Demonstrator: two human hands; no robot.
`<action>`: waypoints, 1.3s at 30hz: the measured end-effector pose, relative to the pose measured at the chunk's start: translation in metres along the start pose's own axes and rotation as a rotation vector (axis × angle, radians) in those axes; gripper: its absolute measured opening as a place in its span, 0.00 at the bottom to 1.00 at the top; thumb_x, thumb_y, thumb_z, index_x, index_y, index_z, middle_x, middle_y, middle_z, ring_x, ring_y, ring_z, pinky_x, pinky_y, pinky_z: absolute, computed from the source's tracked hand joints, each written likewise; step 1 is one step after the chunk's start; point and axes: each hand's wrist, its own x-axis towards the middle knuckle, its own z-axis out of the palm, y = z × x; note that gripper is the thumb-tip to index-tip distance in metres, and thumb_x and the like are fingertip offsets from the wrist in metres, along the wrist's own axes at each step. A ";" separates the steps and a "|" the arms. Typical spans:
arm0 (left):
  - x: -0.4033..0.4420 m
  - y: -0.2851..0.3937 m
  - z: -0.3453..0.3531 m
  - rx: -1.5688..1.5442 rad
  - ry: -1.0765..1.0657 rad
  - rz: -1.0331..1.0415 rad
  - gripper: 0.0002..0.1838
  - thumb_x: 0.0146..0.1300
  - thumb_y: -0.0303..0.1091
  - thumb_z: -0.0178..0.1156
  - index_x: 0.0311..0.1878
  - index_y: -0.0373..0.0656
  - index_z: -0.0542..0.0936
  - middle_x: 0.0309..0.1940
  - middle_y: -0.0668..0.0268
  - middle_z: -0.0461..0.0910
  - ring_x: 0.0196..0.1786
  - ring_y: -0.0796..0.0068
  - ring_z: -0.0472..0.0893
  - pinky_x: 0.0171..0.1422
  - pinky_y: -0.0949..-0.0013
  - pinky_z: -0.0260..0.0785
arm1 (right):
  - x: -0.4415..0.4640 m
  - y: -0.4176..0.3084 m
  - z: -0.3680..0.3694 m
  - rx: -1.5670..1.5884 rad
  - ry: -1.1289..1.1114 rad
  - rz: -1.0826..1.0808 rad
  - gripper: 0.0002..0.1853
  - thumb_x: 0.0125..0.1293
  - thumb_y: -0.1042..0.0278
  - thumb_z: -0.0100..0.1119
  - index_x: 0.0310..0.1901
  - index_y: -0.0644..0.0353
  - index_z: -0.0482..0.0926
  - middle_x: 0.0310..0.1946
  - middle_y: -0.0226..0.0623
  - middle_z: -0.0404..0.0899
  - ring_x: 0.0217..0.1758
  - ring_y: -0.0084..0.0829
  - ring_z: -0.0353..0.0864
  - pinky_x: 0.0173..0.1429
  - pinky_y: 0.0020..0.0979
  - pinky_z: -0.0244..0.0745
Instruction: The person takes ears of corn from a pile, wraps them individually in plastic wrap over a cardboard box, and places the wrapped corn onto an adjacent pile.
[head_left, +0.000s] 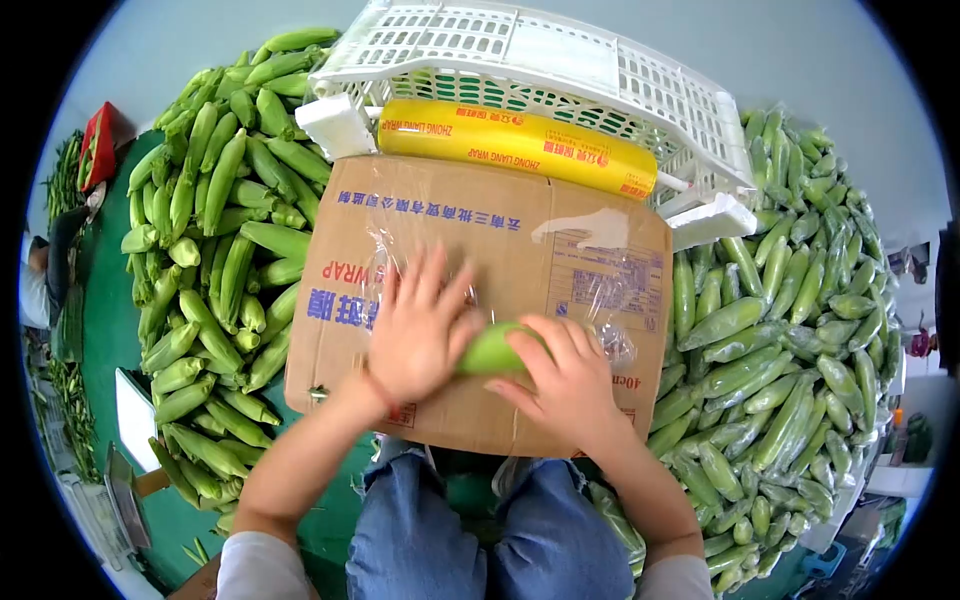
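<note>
The right hand (568,378) grips one green-husked ear of corn (486,353) between thumb and fingers, above the cardboard box (505,270). The left hand (413,330) is spread wide and blurred, beside the ear's end; contact cannot be determined. A yellow cling-wrap roll (520,146) lies along the box's far edge.
</note>
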 end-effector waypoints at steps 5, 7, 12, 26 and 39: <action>0.037 -0.010 0.007 -0.122 0.162 0.159 0.09 0.60 0.40 0.62 0.32 0.46 0.76 0.25 0.63 0.76 0.28 0.60 0.79 0.30 0.58 0.72 | 0.023 0.036 0.024 -0.215 -0.072 -0.038 0.32 0.46 0.46 0.72 0.51 0.56 0.75 0.43 0.32 0.75 0.45 0.36 0.75 0.46 0.35 0.73; 0.009 0.011 -0.021 -0.087 0.065 0.121 0.13 0.59 0.42 0.64 0.38 0.43 0.78 0.31 0.60 0.79 0.33 0.60 0.81 0.35 0.60 0.75 | 0.015 0.028 0.017 -0.180 -0.188 -0.049 0.32 0.47 0.46 0.71 0.51 0.57 0.75 0.42 0.34 0.76 0.44 0.35 0.76 0.44 0.34 0.73; -0.041 0.017 -0.024 -0.193 -0.108 0.151 0.31 0.57 0.43 0.65 0.59 0.33 0.73 0.54 0.51 0.77 0.56 0.53 0.78 0.60 0.56 0.72 | 0.001 0.005 0.002 -0.017 -0.449 -0.016 0.32 0.48 0.45 0.70 0.49 0.60 0.76 0.40 0.35 0.77 0.41 0.37 0.77 0.44 0.35 0.74; 0.128 -0.039 0.016 0.151 -0.632 0.135 0.51 0.51 0.43 0.71 0.71 0.24 0.54 0.74 0.41 0.50 0.76 0.49 0.54 0.77 0.62 0.55 | 0.043 0.030 0.033 -0.073 -0.156 -0.186 0.27 0.44 0.45 0.72 0.36 0.57 0.74 0.27 0.36 0.78 0.32 0.37 0.82 0.33 0.36 0.76; 0.027 0.021 -0.015 -0.660 0.315 0.311 0.27 0.57 0.41 0.67 0.59 0.43 0.77 0.68 0.50 0.65 0.72 0.44 0.63 0.74 0.48 0.57 | -0.073 -0.007 -0.051 1.246 -0.412 1.162 0.40 0.63 0.32 0.52 0.63 0.60 0.66 0.31 0.49 0.79 0.28 0.41 0.83 0.28 0.37 0.77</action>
